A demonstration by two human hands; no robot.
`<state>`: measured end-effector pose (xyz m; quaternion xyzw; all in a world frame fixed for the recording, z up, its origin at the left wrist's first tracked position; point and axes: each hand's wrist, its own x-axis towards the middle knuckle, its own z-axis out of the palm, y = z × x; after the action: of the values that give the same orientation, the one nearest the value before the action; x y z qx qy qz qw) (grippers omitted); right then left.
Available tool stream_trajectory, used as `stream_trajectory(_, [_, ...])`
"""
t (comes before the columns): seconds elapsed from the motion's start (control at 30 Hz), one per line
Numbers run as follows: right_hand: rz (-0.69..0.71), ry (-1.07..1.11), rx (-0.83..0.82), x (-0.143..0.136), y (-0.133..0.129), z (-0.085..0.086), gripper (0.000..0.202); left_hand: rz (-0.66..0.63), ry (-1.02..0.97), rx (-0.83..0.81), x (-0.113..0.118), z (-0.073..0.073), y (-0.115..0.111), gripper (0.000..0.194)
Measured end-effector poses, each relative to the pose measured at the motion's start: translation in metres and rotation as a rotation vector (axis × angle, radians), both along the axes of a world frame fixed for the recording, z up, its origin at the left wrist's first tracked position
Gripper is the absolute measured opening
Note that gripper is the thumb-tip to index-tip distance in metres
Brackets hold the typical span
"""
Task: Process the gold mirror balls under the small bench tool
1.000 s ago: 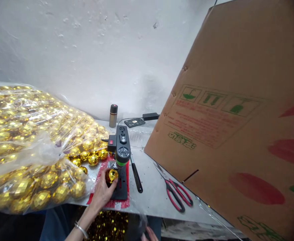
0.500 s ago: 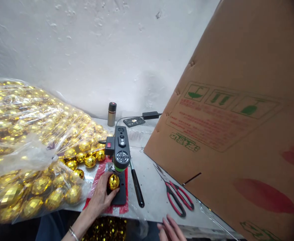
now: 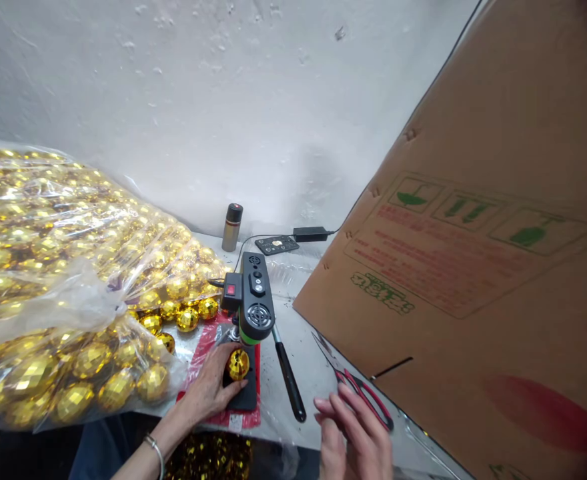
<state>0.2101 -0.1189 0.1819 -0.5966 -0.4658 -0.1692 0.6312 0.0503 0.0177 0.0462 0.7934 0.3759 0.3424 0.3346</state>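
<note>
My left hand (image 3: 213, 385) grips a shiny gold faceted ball (image 3: 238, 365) between thumb and fingers. The ball sits beneath the head of a small black press-like machine (image 3: 257, 293), over its black base plate (image 3: 245, 400); whether machine and ball touch is hidden. To the right of the machine a long lever with a black grip (image 3: 290, 383) slopes toward me. My right hand (image 3: 358, 430) hovers near the table's front edge, fingers loosely bent and apart, with nothing visible in it. It partly covers the red-and-black handled scissors (image 3: 377, 402).
A large clear bag of gold balls (image 3: 73, 227) fills the left side. A cardboard box (image 3: 453, 267) leans over the right. Behind the machine are a flask (image 3: 232, 228), a dark patterned phone-like slab (image 3: 276, 245) and a power adapter (image 3: 310, 234). Gold glitter (image 3: 213, 457) shows below the edge.
My right hand has risen from the bottom edge to beside the scissors, its fingers more bent. My left hand still holds the ball under the machine. The whole view has shifted slightly.
</note>
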Motion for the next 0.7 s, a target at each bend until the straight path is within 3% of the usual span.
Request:
stream_trajectory(0.27, [0.236,-0.141,-0.083,0.001,0.024,-0.001,0.042,0.076,0.026,-0.073,0.011,0.009,-0.003,0.05])
stream_trajectory(0.53, [0.477,-0.329,-0.004,0.002,0.051,0.029,0.02,0.072,0.03,-0.115,0.012,0.009,-0.003,0.049])
stream_trajectory(0.7, [0.431,-0.268,0.111,-0.011,0.065,0.011,0.035,0.079,0.045,-0.125,0.014,0.012,-0.005,0.047])
